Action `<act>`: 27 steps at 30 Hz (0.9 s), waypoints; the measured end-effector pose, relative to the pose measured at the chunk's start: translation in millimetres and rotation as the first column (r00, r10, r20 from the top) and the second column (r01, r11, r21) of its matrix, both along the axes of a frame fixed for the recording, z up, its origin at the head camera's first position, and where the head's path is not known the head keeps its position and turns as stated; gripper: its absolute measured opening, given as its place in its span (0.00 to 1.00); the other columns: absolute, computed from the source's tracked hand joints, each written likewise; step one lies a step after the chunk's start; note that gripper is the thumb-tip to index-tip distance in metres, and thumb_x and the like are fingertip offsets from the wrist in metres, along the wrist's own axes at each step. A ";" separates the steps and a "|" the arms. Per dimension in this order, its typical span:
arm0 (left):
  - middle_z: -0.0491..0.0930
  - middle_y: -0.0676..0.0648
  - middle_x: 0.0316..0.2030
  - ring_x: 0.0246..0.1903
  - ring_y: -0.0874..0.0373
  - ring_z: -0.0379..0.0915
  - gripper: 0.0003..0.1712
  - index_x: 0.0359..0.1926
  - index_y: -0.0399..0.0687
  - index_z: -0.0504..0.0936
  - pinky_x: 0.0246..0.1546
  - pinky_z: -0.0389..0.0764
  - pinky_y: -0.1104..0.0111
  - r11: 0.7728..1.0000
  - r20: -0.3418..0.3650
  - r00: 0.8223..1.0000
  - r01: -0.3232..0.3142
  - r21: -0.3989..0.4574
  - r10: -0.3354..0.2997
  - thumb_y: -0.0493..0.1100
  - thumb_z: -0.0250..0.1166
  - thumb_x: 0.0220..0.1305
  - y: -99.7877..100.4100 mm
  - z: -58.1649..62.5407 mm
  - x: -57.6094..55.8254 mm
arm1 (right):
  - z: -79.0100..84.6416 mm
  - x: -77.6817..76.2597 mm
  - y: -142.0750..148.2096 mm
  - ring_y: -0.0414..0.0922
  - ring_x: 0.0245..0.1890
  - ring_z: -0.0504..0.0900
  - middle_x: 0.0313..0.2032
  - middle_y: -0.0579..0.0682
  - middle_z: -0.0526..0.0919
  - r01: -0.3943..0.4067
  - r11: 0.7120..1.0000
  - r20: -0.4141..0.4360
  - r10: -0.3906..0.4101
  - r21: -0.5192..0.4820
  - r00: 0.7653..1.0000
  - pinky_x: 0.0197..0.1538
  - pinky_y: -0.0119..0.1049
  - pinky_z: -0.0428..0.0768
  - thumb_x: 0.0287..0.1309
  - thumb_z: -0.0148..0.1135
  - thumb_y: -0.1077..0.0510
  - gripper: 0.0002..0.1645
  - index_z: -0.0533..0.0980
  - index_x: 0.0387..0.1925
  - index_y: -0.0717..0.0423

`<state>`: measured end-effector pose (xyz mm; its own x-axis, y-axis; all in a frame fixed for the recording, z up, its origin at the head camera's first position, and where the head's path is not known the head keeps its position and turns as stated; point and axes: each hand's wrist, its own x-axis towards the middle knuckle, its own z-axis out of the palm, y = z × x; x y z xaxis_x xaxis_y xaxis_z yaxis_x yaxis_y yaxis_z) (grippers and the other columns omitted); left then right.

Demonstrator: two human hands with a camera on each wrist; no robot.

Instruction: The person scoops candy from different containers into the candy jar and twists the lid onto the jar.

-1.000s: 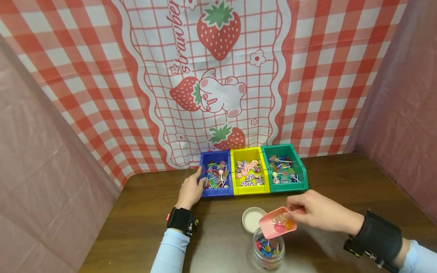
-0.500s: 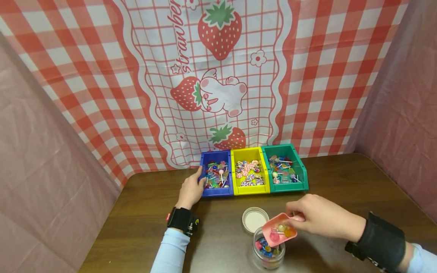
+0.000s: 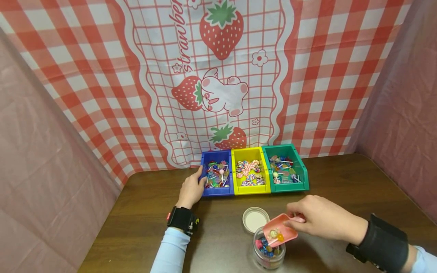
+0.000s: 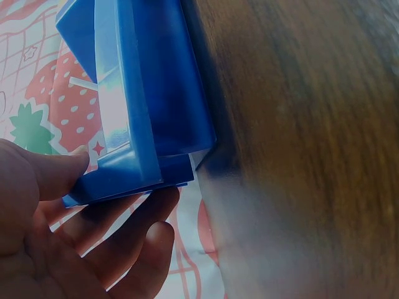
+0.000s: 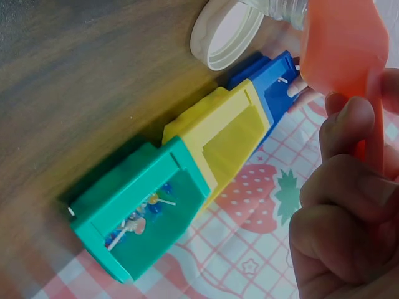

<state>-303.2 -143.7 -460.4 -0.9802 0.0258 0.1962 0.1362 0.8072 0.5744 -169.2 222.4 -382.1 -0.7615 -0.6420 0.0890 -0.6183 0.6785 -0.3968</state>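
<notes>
My right hand (image 3: 324, 218) grips the handle of a pink scoop (image 3: 281, 220), tilted down over the mouth of a clear jar (image 3: 269, 262). Pale and orange candies (image 3: 275, 235) lie in the scoop; colourful candies and lollipops show inside the jar. In the right wrist view the scoop's underside (image 5: 343, 50) hides most of the jar. My left hand (image 3: 190, 190) holds the left wall of a blue bin (image 3: 217, 192) full of small lollipops and candies. The left wrist view shows the thumb over the rim of that bin (image 4: 143, 124), with fingers along the outside.
A yellow bin (image 3: 252, 190) of striped candies and a green bin (image 3: 290, 187) of mixed candies adjoin the blue one. A white-lined lid (image 3: 255, 220) lies behind the jar on the wooden table (image 3: 143, 227). A strawberry-print cloth (image 3: 222, 91) hangs behind the bins.
The scoop has moved slightly lower and tipped further toward the jar. A pink candy that was in it no longer shows there. My left hand stays on the blue bin.
</notes>
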 end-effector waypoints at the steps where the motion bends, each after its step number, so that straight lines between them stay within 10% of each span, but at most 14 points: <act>1: 0.74 0.39 0.63 0.57 0.40 0.75 0.30 0.73 0.51 0.68 0.52 0.75 0.45 1.000 -0.001 1.000 0.000 0.000 0.000 0.47 0.59 0.73 -0.1 0.0 0.1 | 0.4 0.8 -0.4 0.28 0.18 0.64 0.18 0.28 0.64 0.001 1.000 -0.015 -0.001 0.004 1.000 0.21 0.27 0.60 0.59 0.69 0.41 0.11 0.76 0.28 0.34; 16: 0.76 0.38 0.61 0.55 0.39 0.76 0.29 0.72 0.50 0.70 0.50 0.76 0.44 1.000 -0.021 1.000 0.006 -0.007 -0.006 0.45 0.61 0.72 -0.6 0.2 0.5 | 0.8 7.6 -3.5 0.27 0.17 0.53 0.17 0.28 0.53 0.003 1.000 -0.153 0.000 0.018 0.988 0.21 0.27 0.50 0.58 0.71 0.42 0.19 0.67 0.22 0.32; 27: 0.76 0.38 0.62 0.56 0.39 0.76 0.30 0.72 0.50 0.69 0.50 0.76 0.44 1.000 -0.016 1.000 0.008 -0.002 -0.008 0.46 0.61 0.72 -1.4 -0.4 -0.3 | 0.3 -11.2 8.8 0.29 0.18 0.64 0.18 0.30 0.67 0.054 0.997 -0.021 -0.055 -0.049 0.998 0.21 0.27 0.62 0.61 0.65 0.37 0.13 0.78 0.29 0.36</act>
<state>-303.5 -145.1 -460.8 -0.9766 0.0338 0.2122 0.1519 0.8070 0.5706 -180.4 231.2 -381.9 -0.7926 -0.5944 0.1359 -0.5900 0.6915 -0.4167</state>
